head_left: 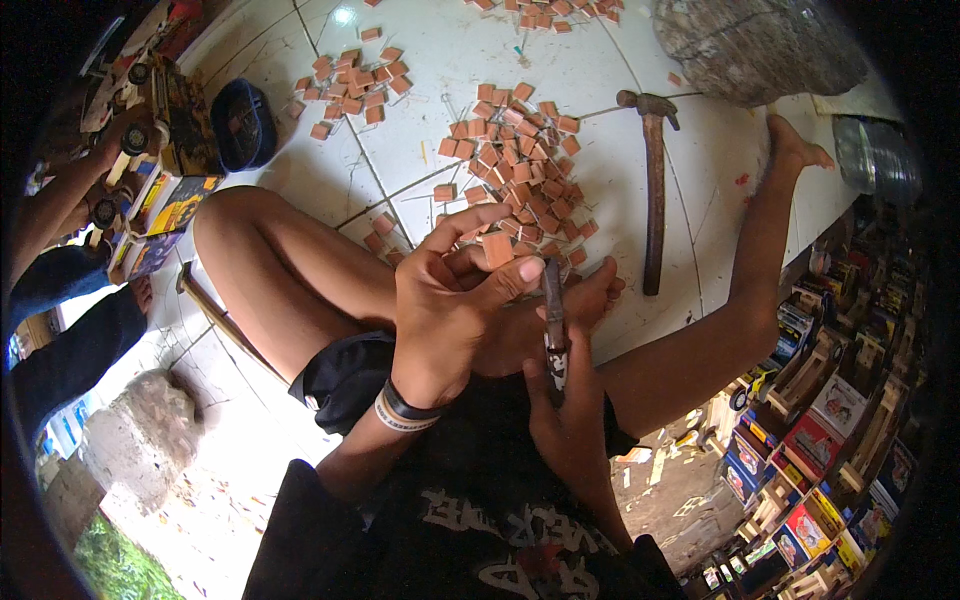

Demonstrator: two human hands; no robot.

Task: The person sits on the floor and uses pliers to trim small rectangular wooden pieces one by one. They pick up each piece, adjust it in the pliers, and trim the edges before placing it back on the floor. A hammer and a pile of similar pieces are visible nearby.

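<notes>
Fingers of the left hand (445, 300) pinch a small wooden block (497, 249); right hand (570, 390) grips a knife (553, 320) beside it, hammer (654, 190) nearby.

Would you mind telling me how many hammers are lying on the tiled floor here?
1 certain: a hammer lies right of the pile of small blocks. A wooden handle by the left thigh may be a second, its head hidden.

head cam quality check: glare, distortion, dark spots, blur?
Head view: strong fisheye, tile joints bend and black vignette rings the rim; glare spot on the white floor at top; lower-left ground blown out by daylight; hands and wooden blocks sharp and evenly lit; hammer casts hardly any shadow.
</notes>
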